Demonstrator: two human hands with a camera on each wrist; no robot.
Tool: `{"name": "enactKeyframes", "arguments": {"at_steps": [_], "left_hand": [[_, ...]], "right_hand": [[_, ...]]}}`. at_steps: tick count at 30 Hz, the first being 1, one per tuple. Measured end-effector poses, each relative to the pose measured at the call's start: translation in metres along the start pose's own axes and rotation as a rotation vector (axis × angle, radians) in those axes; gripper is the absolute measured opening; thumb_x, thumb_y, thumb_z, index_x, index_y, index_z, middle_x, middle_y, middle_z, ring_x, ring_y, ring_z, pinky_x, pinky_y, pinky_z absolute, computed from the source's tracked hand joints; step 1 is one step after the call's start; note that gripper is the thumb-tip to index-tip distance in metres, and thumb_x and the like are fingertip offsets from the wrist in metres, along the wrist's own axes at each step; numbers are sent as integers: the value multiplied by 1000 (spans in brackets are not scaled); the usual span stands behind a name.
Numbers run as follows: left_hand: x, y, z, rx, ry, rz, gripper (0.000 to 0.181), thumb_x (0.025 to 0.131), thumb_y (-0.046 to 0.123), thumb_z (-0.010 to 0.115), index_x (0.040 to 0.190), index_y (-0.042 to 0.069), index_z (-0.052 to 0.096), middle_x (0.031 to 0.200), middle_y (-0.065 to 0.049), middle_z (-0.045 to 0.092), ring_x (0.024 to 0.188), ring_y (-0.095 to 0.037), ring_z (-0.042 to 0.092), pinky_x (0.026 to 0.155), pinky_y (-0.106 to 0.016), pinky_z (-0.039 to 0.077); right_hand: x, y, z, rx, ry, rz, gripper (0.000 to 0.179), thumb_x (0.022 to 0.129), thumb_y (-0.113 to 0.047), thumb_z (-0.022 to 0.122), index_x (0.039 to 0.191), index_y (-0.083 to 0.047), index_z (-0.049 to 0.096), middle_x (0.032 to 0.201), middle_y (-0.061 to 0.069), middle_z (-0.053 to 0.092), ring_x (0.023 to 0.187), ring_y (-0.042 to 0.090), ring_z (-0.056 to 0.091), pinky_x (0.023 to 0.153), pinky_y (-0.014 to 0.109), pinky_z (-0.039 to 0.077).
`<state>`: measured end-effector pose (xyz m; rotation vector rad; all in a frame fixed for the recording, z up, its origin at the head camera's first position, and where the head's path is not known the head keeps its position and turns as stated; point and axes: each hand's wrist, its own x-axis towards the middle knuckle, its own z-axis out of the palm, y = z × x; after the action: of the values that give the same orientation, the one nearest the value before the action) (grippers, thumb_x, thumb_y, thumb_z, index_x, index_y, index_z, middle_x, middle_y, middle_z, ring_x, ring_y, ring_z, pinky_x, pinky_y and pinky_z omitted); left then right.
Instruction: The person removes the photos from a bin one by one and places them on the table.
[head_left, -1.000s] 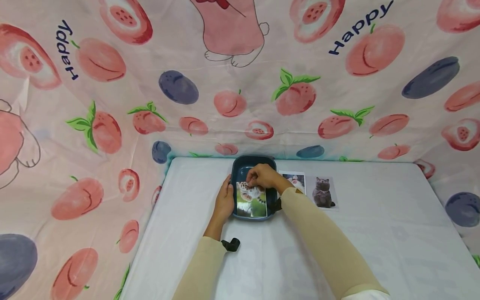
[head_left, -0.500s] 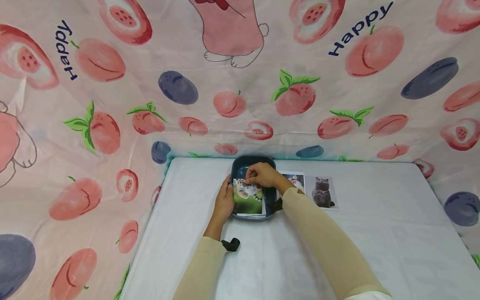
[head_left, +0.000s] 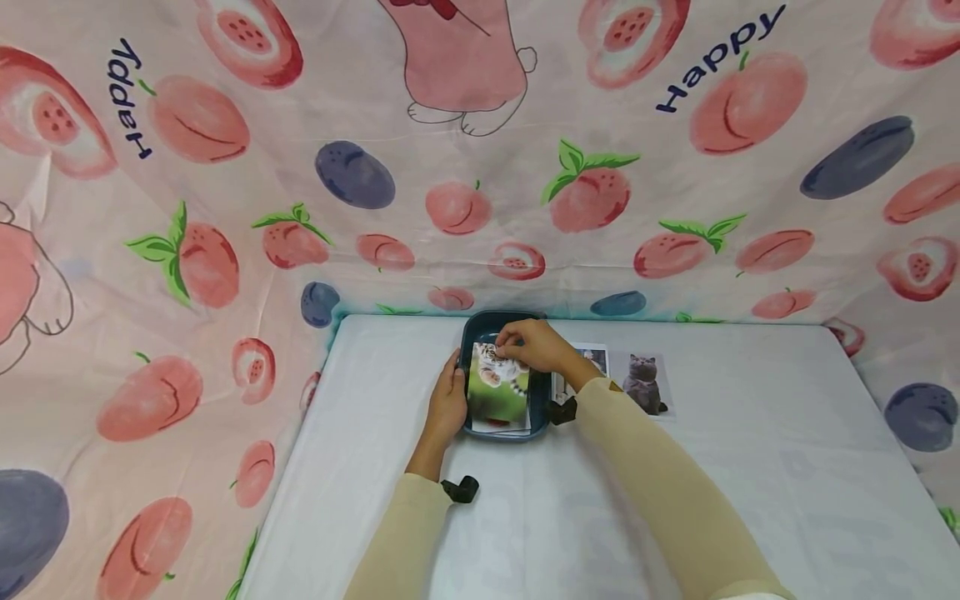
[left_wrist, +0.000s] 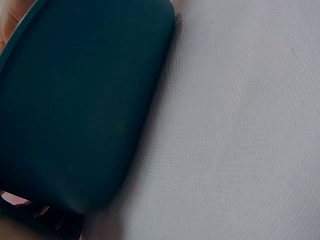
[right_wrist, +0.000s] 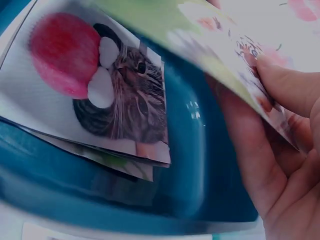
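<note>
A dark teal plastic tray (head_left: 491,325) stands near the table's back edge. My left hand (head_left: 447,404) holds its left side, thumb at the rim; the left wrist view shows the tray's outer wall (left_wrist: 85,100) up close. My right hand (head_left: 536,343) pinches a photo card (head_left: 498,400) of a striped white cub on green by its far end, between thumb and fingers. In the right wrist view this card is raised over a small stack, whose top card (right_wrist: 120,85) shows a tabby cat and a pink ball. Edges of further cards show beneath it.
Right of the tray lie a picture (head_left: 596,357), partly hidden by the right forearm, and a grey cat picture (head_left: 645,385). Small black cameras sit at both wrists. A fruit-printed cloth (head_left: 465,250) hangs behind the white table (head_left: 750,467).
The cub card slides left, uncovering card edges below it, then shifts back right and up with the right hand. The left hand and tray stay nearly still.
</note>
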<state>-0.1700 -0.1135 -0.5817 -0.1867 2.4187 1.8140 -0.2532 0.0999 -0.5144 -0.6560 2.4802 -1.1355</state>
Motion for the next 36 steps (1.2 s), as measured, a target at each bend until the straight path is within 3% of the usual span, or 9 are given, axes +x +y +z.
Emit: {"name": "enactKeyframes", "arguments": {"at_steps": [4,8,20,27,36], "left_hand": [[0,0,0,12,15,4,49,113,29,34,162,23,31,167,-8,32,155,-32,26,125,-57,23],[0,1,1,19,23,7,49,113,27,35,161,23,33,167,-8,33,156,-31,26,125,-56,23],[-2,3,1,25,25,2,49,113,28,35,162,23,32,167,-6,32,156,-31,24,126,-56,21],[-2,4,2,29,33,4,49,113,26,35,161,23,33,166,-8,34,156,-32,25,126,-56,21],[-1,3,2,51,36,14,49,113,27,35,161,22,33,166,-8,35,156,-31,26,126,-54,21]], "right_hand": [[-8,1,-6,28,30,9,18,101,-31,66,113,-18,71,92,1,73,60,17,60,54,34,57],[-19,3,-16,32,58,0,17,103,-33,63,113,-21,71,89,1,69,60,18,56,59,34,51],[-65,16,-45,57,80,38,12,101,-34,65,108,-25,69,91,3,65,59,19,51,55,34,49],[-92,27,-51,97,100,68,14,99,-32,68,107,-21,70,85,5,64,52,17,48,48,34,47],[-128,49,-53,89,131,118,16,98,-36,69,107,-22,70,87,3,66,55,18,51,51,32,49]]}}
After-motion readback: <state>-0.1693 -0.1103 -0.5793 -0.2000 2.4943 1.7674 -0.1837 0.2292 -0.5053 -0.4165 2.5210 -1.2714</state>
